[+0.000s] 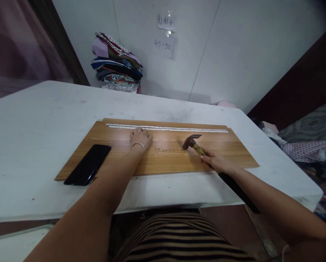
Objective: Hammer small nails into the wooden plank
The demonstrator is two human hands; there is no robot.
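Observation:
My right hand (214, 161) is wrapped round the handle of a claw hammer (197, 147). The hammer's dark head is low over the wooden board (173, 163), at the right end of a short row of small nails (166, 149). My left hand (141, 139), with a bracelet at the wrist, rests on the board with its fingers bent. Its fingertips reach two white printed strips (176, 128) that run along the far side of the board. What lies under those fingers is hidden. A thin metal bit shows just left of that hand.
A black phone (88, 164) lies on the board's left end. The board sits on a white-covered table (32, 142). Folded cloths (117, 63) are stacked at the back against the wall, which bears handwritten paper notes (164, 43). More fabric (310, 150) lies beyond the right edge.

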